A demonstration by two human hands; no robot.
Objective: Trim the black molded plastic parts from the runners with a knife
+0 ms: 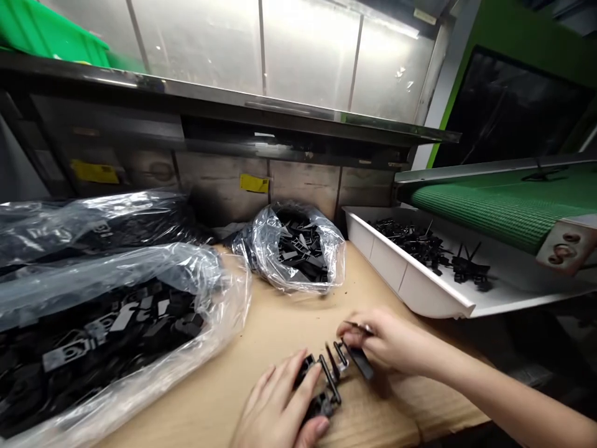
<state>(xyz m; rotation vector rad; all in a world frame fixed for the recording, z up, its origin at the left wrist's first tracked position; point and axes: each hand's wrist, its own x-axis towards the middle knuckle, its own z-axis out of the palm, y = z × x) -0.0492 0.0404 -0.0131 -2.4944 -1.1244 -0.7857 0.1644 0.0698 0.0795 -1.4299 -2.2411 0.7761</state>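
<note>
On the cardboard-topped table, my left hand has its fingers curled over a black plastic moulded piece with thin bars, pressing it against the surface. My right hand is closed just to the right of it, thumb and fingers pinched together. A flat black plastic piece juts down from under its fingers. A thin dark strip with a shiny end also shows at those fingers; its kind is too blurred to tell.
An open clear bag of black parts stands behind my hands. Larger bags of black parts lie left. At right, a white tray holds black moulded pieces beneath a green conveyor belt. A metal shelf crosses the back.
</note>
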